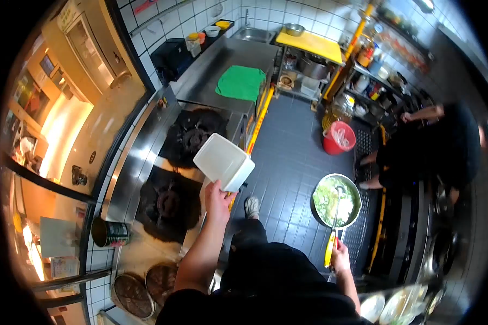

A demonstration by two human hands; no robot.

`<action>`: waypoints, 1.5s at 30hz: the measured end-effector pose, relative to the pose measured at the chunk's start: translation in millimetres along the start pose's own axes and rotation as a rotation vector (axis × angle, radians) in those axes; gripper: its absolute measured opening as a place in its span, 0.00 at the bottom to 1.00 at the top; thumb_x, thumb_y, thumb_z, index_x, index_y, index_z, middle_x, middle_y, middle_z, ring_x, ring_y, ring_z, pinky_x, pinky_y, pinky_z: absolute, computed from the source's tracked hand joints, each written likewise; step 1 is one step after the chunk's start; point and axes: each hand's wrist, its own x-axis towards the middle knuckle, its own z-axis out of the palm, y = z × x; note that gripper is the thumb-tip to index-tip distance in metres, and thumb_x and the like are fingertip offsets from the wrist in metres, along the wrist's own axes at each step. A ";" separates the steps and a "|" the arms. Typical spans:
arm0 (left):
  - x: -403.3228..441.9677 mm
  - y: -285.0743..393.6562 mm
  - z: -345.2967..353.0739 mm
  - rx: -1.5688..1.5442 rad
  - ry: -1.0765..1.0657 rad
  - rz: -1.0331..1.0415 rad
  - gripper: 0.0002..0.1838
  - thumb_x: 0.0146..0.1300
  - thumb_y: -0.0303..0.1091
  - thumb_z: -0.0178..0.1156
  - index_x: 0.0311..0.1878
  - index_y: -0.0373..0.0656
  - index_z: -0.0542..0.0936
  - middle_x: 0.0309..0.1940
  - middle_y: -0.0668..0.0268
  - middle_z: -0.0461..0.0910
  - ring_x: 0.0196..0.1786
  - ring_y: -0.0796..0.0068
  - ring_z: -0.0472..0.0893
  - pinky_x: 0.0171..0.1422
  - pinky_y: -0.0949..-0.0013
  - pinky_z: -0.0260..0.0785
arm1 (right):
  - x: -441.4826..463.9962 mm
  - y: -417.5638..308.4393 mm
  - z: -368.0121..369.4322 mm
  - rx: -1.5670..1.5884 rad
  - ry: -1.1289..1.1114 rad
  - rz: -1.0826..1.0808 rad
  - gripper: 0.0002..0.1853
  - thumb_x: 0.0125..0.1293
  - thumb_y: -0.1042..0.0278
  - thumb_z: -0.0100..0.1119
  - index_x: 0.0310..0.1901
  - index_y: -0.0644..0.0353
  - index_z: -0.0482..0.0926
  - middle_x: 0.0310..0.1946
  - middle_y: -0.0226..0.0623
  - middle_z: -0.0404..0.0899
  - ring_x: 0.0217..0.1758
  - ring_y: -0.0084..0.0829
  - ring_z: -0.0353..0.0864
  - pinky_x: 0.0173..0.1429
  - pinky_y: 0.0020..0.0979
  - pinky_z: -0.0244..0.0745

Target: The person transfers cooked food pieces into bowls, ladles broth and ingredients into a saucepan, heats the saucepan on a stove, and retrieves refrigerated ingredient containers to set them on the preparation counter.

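Observation:
My left hand is closed on the near edge of a white plastic container, which is tilted over the gap between the stove and the aisle. Its visible inside looks bare. In my right hand is the yellow handle of a pan, held out over the floor at my right. Chopped pale-green food with white bits fills the pan. A thin metal utensil lies in the food, its shaft running toward my right hand; its head is not clear.
On the left, a stove has two blackened burners, with a tin can beside them. A green cloth lies on the steel counter. A red bucket stands on the floor. Another person is at the right, close to the pan.

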 end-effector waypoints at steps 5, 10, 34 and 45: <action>182.9 7.6 56.5 -0.006 0.034 0.038 0.22 0.73 0.42 0.58 0.61 0.46 0.63 0.55 0.59 0.73 0.58 0.59 0.79 0.51 0.51 0.81 | 106.2 -70.9 12.4 0.010 0.079 -0.033 0.11 0.78 0.64 0.49 0.46 0.61 0.78 0.24 0.24 0.75 0.19 0.19 0.72 0.23 0.24 0.67; 358.0 25.5 101.4 0.024 0.110 0.042 0.19 0.73 0.40 0.57 0.59 0.42 0.65 0.52 0.57 0.74 0.50 0.62 0.79 0.47 0.53 0.85 | 211.5 -139.0 18.4 0.018 0.080 -0.059 0.11 0.75 0.67 0.50 0.48 0.64 0.80 0.29 0.27 0.79 0.26 0.21 0.77 0.30 0.25 0.71; 321.8 -102.1 225.8 1.200 0.930 0.461 0.29 0.65 0.26 0.61 0.69 0.34 0.68 0.65 0.43 0.72 0.69 0.43 0.71 0.72 0.52 0.66 | 708.7 -539.3 156.0 -0.869 -0.898 -0.492 0.10 0.71 0.65 0.57 0.45 0.63 0.80 0.21 0.34 0.75 0.19 0.25 0.71 0.24 0.33 0.67; 331.3 -26.4 299.7 1.936 0.374 0.647 0.32 0.62 0.29 0.59 0.72 0.45 0.68 0.78 0.49 0.58 0.79 0.40 0.57 0.80 0.42 0.54 | 629.2 -492.7 389.8 -1.024 -1.575 -0.381 0.10 0.73 0.65 0.57 0.49 0.62 0.79 0.30 0.32 0.81 0.28 0.26 0.78 0.34 0.34 0.73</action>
